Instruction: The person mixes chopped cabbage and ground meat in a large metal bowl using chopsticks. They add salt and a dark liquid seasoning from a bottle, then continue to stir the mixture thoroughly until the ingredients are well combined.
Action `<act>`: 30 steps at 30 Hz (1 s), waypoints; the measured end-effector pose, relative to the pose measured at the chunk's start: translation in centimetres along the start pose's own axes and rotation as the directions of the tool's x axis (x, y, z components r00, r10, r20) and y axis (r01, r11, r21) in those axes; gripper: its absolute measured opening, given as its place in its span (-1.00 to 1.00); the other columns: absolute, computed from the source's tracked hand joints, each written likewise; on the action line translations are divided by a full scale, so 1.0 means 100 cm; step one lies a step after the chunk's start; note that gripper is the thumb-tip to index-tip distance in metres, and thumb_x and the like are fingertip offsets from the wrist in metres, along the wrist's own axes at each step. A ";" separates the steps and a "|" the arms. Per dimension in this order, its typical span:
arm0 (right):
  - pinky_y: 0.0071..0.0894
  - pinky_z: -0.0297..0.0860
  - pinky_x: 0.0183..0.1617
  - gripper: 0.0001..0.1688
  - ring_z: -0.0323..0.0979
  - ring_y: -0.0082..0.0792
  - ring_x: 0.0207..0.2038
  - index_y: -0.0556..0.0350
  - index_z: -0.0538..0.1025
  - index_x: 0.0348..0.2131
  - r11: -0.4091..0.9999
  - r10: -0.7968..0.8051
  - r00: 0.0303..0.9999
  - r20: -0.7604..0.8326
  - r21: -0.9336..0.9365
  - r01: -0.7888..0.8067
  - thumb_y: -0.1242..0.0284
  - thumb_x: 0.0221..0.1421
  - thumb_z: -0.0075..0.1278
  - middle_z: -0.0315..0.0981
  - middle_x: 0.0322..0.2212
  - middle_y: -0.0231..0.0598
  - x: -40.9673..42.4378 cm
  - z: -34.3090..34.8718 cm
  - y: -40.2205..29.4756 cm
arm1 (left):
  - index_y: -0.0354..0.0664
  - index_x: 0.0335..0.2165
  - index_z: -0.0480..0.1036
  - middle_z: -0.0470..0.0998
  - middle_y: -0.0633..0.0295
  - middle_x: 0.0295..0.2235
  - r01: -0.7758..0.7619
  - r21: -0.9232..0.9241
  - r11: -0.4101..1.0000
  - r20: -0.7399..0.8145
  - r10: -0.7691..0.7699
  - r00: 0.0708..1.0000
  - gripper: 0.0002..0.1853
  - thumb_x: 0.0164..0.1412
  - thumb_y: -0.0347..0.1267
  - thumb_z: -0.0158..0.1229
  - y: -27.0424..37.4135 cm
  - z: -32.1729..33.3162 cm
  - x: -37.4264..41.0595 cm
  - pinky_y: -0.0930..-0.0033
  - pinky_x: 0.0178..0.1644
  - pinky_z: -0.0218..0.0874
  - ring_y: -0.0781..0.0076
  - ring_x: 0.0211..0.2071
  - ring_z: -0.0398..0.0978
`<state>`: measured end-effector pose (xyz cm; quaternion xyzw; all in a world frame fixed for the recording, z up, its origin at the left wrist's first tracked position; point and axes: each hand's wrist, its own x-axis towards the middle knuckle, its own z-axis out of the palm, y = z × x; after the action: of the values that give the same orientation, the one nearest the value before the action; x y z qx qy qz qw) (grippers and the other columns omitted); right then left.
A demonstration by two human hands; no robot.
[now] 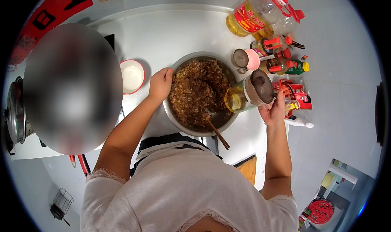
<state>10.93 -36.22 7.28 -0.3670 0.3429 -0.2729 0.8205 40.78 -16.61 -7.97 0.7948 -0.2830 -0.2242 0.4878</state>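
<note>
A wide metal bowl (171,114) stands on the counter before me, filled with brown minced filling (195,91). My left hand (161,83) grips the bowl's left rim. In my right hand (272,109) is a clear oil jug (241,99) with a dark lid, holding yellow oil. The jug hangs over the bowl's right side, its handle in my fingers; whether oil is flowing out cannot be seen. Wooden chopsticks (217,134) lean in the filling, their ends sticking out over the bowl's near rim.
A white bowl with a red rim (133,76) sits on the left. Large oil bottles (249,16), several seasoning bottles (276,64), a pink cup (252,59) and red packets (297,93) line the right side. A lidded pot (16,112) stands far left.
</note>
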 end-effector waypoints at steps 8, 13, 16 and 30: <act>-0.49 0.32 -0.24 -0.48 0.42 -0.44 -0.43 0.05 0.45 -0.27 0.995 0.075 0.988 -0.132 0.072 -0.066 -0.01 0.19 -0.22 0.50 -0.40 -0.31 0.043 0.047 0.000 | -0.29 -0.32 0.46 0.40 0.05 -0.63 0.066 -0.047 0.997 0.048 -0.064 0.997 -0.68 0.25 -0.24 -0.06 -0.002 -0.003 0.000 0.30 -0.42 0.21 0.31 -0.58 0.35; -0.31 0.35 -0.13 -0.52 0.45 -0.44 -0.37 0.05 0.41 -0.19 0.999 -0.036 0.977 -0.211 0.014 0.040 0.03 0.18 -0.17 0.50 -0.35 -0.33 0.079 0.088 0.002 | -0.31 -0.38 0.45 0.43 -0.03 -0.61 0.081 -0.081 0.993 0.039 -0.078 0.996 -0.70 0.23 -0.27 -0.05 0.004 -0.004 -0.002 0.22 -0.43 0.21 0.11 -0.58 0.39; -0.43 0.25 -0.35 -0.59 0.21 -0.53 -0.64 0.03 0.41 -0.28 0.986 -0.145 0.941 -0.306 0.030 0.161 0.07 0.19 -0.17 0.37 -0.58 -0.44 0.119 0.108 -0.002 | -0.32 -0.41 0.42 0.37 0.02 -0.65 0.083 -0.100 0.992 0.063 -0.077 0.995 -0.71 0.24 -0.27 -0.05 0.001 -0.004 0.000 0.27 -0.47 0.17 0.21 -0.63 0.29; -0.50 0.08 -0.59 -0.82 0.12 -0.52 -0.68 0.07 0.39 -0.46 0.963 -0.236 0.817 -0.526 -0.015 0.269 0.34 0.06 -0.12 0.18 -0.71 -0.39 0.326 0.044 0.078 | -0.33 -0.45 0.38 0.31 0.08 -0.67 0.129 -0.169 0.977 0.073 -0.118 0.990 -0.71 0.24 -0.28 -0.03 -0.006 0.001 0.000 0.34 -0.48 0.14 0.35 -0.62 0.23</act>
<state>35.94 -52.69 -8.49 -0.2964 0.4928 -0.4788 0.6634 40.85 -16.47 -8.53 0.7580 -0.2278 -0.3027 0.5310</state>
